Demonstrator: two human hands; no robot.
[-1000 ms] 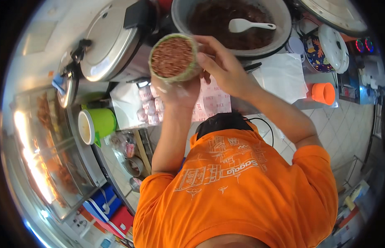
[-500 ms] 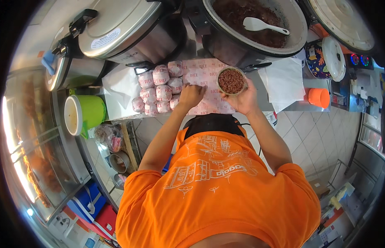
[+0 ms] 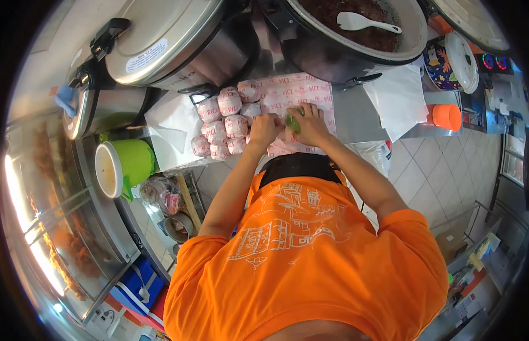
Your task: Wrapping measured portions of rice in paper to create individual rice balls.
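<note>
My right hand (image 3: 312,126) is wrapped round a small green cup (image 3: 294,123), which is tipped over against the printed wrapping paper (image 3: 301,88). What the cup contains is hidden from here. Just left of it, my left hand (image 3: 265,131) rests with curled fingers at the paper; whether it pinches anything does not show. Several round paper-wrapped bundles (image 3: 236,126) are stacked close beside my left hand.
Beyond my hands stands an open cooker (image 3: 369,42) of reddish-brown rice with a white rice paddle (image 3: 367,23). A lidded cooker (image 3: 210,59) is to its left. White sheets (image 3: 395,102) and an orange cup (image 3: 446,117) lie right; a green pail (image 3: 134,165) is left.
My right hand has turned the cup, which held reddish-brown rice facing up, over and brought it left and down to the paper. My left hand stays beside the bundles, fingers still curled.
</note>
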